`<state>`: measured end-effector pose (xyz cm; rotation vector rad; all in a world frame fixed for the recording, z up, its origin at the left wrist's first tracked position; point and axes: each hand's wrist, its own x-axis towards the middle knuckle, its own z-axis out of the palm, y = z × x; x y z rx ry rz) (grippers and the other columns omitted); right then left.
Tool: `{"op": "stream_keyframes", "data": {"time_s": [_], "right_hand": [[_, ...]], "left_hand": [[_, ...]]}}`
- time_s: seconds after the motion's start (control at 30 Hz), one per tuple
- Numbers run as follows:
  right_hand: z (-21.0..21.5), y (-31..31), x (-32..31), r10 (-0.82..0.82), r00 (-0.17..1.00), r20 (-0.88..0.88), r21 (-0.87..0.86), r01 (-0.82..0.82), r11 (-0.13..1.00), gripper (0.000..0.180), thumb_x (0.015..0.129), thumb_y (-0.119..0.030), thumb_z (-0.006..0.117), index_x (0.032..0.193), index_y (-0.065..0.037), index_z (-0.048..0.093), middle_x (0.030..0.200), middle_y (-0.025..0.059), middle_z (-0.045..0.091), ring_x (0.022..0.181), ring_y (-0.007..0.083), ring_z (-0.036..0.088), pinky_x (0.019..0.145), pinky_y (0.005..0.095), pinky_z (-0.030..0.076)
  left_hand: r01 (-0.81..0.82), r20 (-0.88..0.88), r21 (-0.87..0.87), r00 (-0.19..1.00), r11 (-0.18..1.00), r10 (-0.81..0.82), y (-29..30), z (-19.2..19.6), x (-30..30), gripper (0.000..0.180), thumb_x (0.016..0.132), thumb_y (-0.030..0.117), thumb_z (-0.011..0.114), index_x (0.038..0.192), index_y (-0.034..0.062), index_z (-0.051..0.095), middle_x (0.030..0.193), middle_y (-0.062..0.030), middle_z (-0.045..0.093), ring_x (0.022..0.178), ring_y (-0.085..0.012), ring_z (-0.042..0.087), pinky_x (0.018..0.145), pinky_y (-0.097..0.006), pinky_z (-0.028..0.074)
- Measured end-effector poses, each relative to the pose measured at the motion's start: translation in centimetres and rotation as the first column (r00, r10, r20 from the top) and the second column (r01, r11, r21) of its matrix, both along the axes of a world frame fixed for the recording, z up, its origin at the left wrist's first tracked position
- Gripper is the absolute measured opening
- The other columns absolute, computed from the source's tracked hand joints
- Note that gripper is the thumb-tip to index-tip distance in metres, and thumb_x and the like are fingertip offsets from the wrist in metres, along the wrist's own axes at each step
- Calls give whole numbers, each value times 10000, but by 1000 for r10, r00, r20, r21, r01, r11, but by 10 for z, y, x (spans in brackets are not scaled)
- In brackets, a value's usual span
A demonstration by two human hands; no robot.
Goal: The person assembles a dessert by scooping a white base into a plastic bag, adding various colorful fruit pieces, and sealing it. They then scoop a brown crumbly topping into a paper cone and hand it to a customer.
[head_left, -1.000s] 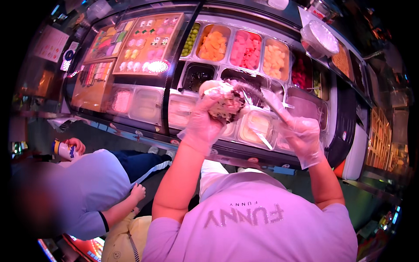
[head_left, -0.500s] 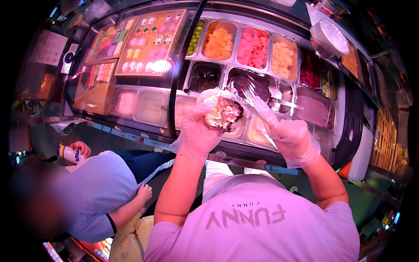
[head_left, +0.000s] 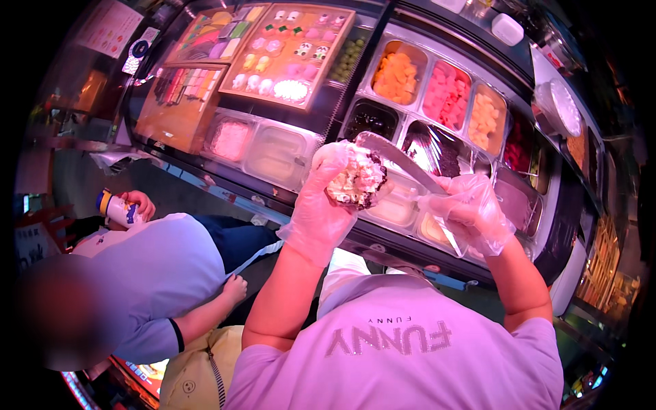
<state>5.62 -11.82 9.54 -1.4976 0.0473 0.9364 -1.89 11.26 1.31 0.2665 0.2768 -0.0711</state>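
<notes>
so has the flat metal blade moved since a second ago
Yes. The blade in the right hand has swung down against the ice cream lump, judged against the fruit trays.

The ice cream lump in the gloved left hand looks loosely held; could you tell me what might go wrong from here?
1. The ice cream lump sits on the left hand over open tubs; bits could drop in.
2. The metal spatula in the right hand presses sideways and might push it off.
</notes>
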Motion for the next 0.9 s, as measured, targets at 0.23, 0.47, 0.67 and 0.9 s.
{"op": "stream_keyframes", "data": {"time_s": [0.23, 0.47, 0.67, 0.9], "right_hand": [[-16, 19, 1, 272, 602, 751, -222, -159, 962, 242, 892, -34, 709, 1124, 33, 729, 596, -18, 500, 549, 57, 433, 582, 251, 443], [-29, 40, 13, -25, 996, -81, -55, 21, 998, 320, 871, -128, 635, 1135, 53, 653, 519, -51, 442, 338, 51, 333, 340, 217, 187], [-125, 54, 12, -216, 768, -602, -70, 219, 973, 117, 908, -135, 644, 913, -30, 594, 486, -21, 423, 296, 93, 340, 255, 245, 286], [-234, 192, 48, -41, 666, -745, 88, 159, 983, 122, 947, -159, 625, 878, -61, 601, 550, -24, 468, 392, 109, 446, 350, 223, 377]], "left_hand": [[-52, 92, -87, 994, 995, 60, 43, 0, 7, 599, 954, 405, 587, 1349, -36, 499, 1236, -201, 616, 1091, -339, 613, 750, -444, 487], [-224, 80, 24, 972, 974, 221, 90, 3, -5, 477, 938, 362, 601, 1293, 48, 549, 1268, -190, 603, 1067, -357, 611, 658, -436, 456], [-225, 94, -76, 968, 971, 232, 142, -5, -50, 525, 812, 304, 647, 1266, 54, 565, 1322, -236, 551, 1081, -413, 575, 707, -481, 446], [-240, 139, -143, 956, 960, 260, 167, -32, -68, 706, 857, 626, 605, 1316, 89, 593, 1236, -267, 571, 1084, -458, 542, 873, -533, 499]]}}
